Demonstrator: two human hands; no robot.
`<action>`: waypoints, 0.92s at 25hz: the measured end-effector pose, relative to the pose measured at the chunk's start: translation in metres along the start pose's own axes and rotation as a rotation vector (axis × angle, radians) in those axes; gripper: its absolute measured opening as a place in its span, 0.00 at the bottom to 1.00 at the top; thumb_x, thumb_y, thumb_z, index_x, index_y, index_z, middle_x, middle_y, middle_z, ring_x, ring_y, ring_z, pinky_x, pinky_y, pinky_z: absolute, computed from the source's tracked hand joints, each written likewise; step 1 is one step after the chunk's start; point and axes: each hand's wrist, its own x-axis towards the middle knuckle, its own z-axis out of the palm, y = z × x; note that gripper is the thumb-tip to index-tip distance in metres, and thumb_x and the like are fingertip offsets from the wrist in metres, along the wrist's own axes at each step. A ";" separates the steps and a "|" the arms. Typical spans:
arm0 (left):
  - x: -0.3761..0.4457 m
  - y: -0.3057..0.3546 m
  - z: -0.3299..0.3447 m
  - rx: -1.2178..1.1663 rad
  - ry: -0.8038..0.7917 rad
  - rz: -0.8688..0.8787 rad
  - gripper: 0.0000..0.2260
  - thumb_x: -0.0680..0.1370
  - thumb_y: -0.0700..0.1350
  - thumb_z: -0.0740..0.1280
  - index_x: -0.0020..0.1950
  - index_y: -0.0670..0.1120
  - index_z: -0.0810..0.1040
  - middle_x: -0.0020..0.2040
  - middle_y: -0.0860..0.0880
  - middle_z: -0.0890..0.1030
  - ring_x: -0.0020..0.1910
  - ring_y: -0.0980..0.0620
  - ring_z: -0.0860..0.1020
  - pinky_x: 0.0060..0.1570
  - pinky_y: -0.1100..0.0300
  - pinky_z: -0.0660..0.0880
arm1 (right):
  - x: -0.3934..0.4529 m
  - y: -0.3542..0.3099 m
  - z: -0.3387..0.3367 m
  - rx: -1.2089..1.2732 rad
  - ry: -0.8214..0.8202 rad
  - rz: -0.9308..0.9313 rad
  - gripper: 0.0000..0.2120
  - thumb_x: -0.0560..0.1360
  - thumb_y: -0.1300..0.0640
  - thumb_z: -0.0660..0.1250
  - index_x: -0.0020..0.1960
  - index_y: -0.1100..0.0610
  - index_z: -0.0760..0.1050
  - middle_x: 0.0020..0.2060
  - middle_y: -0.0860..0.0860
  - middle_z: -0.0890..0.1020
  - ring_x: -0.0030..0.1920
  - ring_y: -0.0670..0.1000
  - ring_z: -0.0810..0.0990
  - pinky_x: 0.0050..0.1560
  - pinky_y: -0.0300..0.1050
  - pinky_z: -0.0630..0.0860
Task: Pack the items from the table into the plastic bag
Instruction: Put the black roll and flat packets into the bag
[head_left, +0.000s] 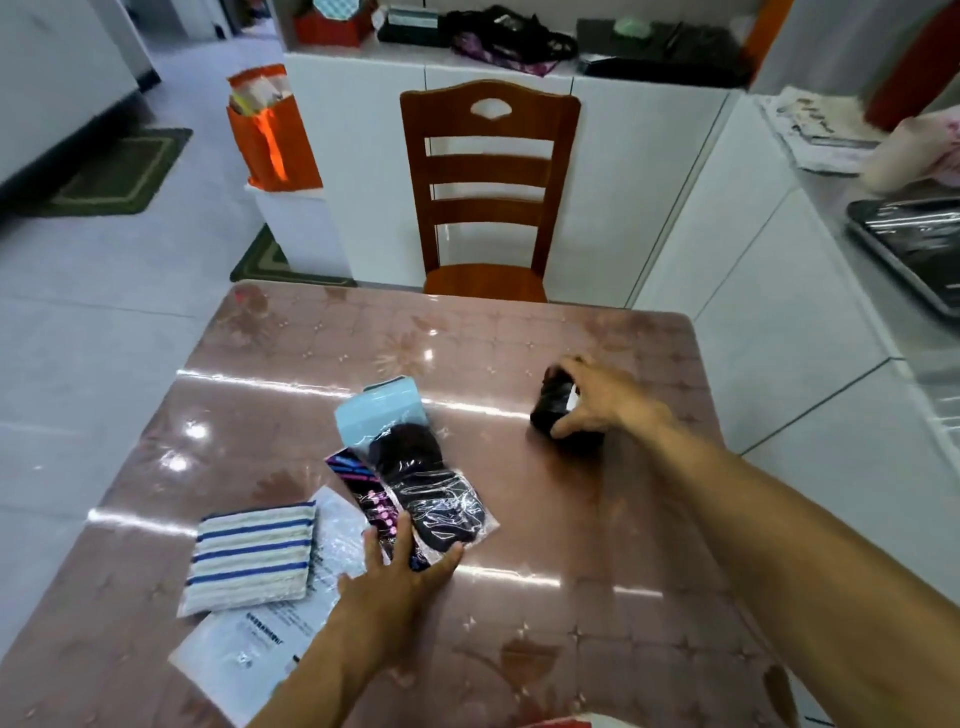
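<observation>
While the right hand (592, 402) curls its thumb and fingers round a small black bundle (553, 408) near the table's right side, the left hand (400, 566) lies with fingers spread and fairly straight on the near end of a clear packet of dark socks (426, 478), pressing it down, not pinching it. The bundle looks soft and light, probably rolled fabric or film with a white label showing, so a loose wrap across its middle should do; squeezing it will not hurt it.

The sock packet has a pale blue header card at its far end and lies over a second packet with a pink and blue pattern (363, 483). Both wrappers look glossy and probably slide on each other and on the shiny table cover (571, 597), so I would pinch an edge or the stiffer header card.

Just left lies a folded striped towel (254, 556), soft and easy to grab whole. It rests on a flat translucent plastic bag (244, 649) with printed text, likely the one to fill, though I cannot tell where its mouth is.
</observation>
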 end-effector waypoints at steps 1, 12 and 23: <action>-0.001 0.001 -0.003 0.003 -0.011 0.008 0.60 0.61 0.50 0.81 0.73 0.70 0.36 0.75 0.42 0.27 0.74 0.29 0.38 0.64 0.29 0.63 | -0.014 -0.011 0.008 -0.068 -0.072 -0.084 0.46 0.56 0.39 0.77 0.69 0.46 0.63 0.64 0.51 0.69 0.61 0.58 0.72 0.57 0.53 0.73; -0.096 0.013 -0.038 -0.673 0.026 0.051 0.20 0.71 0.53 0.72 0.59 0.46 0.78 0.56 0.45 0.80 0.50 0.45 0.78 0.46 0.56 0.74 | -0.318 -0.049 -0.106 0.550 -0.018 -0.187 0.35 0.58 0.47 0.79 0.61 0.40 0.69 0.55 0.44 0.79 0.54 0.47 0.79 0.49 0.44 0.78; -0.293 0.049 -0.039 -0.091 0.256 0.131 0.12 0.71 0.50 0.67 0.53 0.49 0.79 0.52 0.44 0.82 0.54 0.42 0.80 0.48 0.52 0.77 | -0.472 -0.182 0.003 1.218 -0.011 -0.002 0.29 0.55 0.48 0.79 0.52 0.41 0.70 0.48 0.50 0.82 0.48 0.54 0.82 0.50 0.56 0.81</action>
